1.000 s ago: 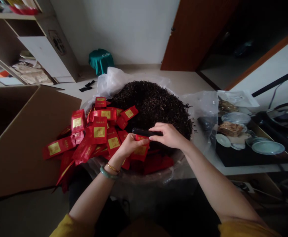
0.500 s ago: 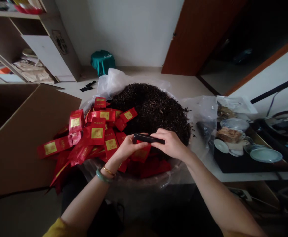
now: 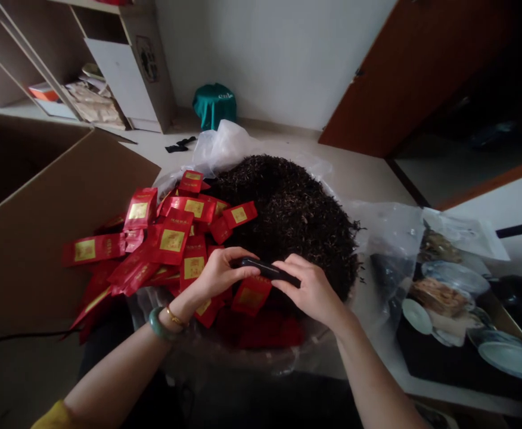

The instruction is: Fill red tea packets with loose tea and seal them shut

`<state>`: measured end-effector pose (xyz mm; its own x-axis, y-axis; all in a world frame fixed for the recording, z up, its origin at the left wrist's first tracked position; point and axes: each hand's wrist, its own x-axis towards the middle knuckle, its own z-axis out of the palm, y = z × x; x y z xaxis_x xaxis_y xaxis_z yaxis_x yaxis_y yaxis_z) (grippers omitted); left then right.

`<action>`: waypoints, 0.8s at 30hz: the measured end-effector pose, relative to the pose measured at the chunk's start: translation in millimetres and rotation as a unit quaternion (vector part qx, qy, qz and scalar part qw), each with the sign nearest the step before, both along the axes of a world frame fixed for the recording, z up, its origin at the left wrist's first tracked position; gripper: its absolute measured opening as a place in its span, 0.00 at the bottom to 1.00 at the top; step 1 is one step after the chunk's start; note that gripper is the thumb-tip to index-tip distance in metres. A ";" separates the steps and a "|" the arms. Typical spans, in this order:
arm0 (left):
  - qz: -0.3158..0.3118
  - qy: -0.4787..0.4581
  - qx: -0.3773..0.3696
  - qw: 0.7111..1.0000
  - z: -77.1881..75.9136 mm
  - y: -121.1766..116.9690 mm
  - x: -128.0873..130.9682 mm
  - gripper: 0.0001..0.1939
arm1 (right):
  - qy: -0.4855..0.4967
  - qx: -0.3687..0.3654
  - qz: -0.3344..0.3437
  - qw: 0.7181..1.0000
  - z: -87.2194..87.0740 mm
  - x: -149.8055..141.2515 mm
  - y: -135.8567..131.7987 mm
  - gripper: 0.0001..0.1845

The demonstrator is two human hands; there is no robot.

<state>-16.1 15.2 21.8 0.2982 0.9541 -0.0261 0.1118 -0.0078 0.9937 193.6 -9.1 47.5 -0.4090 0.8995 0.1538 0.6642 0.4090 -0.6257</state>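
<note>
My left hand (image 3: 218,271) and my right hand (image 3: 310,285) are closed on opposite ends of a slim black phone (image 3: 263,268). I see the phone nearly edge-on, held level and slightly tilted down to the right; its face is hidden. Below and beyond it spreads a big heap of dark, twisted dry tea leaves (image 3: 297,208) on clear plastic sheeting (image 3: 225,143). Red packets with gold labels (image 3: 171,238) are piled over the left and near side of the heap. A green bangle (image 3: 157,323) and a gold one circle my left wrist.
An open cardboard box (image 3: 109,196) stands at the left. To the right, a black tray (image 3: 435,363) carries dishes, including a pale oval one (image 3: 513,360). Further back are shelves (image 3: 140,71), a teal covered bin (image 3: 216,107) and a brown door (image 3: 363,89).
The view has turned, so the scene sits tilted and the right side lower. Both hands still grip the phone, which now slopes more down to the right.
</note>
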 end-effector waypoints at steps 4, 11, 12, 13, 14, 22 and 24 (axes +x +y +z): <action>0.026 -0.007 0.012 1.000 0.0 -7.7 3.7 0.15 | -0.013 0.014 0.004 1.000 2.1 0.8 -1.7 0.11; -0.025 -0.019 -0.053 0.998 -10.2 -22.4 12.3 0.20 | 0.007 0.044 -0.008 0.999 2.0 -5.9 -6.0 0.11; -0.032 -0.019 -0.078 0.996 -11.7 -22.6 13.3 0.19 | 0.012 0.043 -0.007 0.999 2.5 -7.1 -5.7 0.11; -0.035 -0.029 -0.086 0.995 -12.7 -22.1 13.9 0.19 | 0.015 0.042 -0.007 0.999 3.2 -8.0 -5.2 0.12; -0.031 -0.035 -0.080 0.996 -13.1 -20.8 14.3 0.19 | 0.017 0.041 -0.006 0.999 3.9 -8.4 -4.7 0.14; -0.031 -0.061 -0.035 0.997 -4.6 -5.5 14.4 0.15 | 0.050 0.006 0.001 0.999 0.9 3.8 3.7 0.19; -0.035 -0.061 -0.056 0.996 -4.9 -6.2 15.1 0.14 | 0.065 0.008 -0.008 0.998 0.4 4.4 5.1 0.17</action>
<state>-1.1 8.9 16.9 0.3717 0.9239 -0.0902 -0.0065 0.0997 0.9950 198.1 -4.0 47.9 -0.3709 0.9024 0.2192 0.5849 0.4103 -0.6996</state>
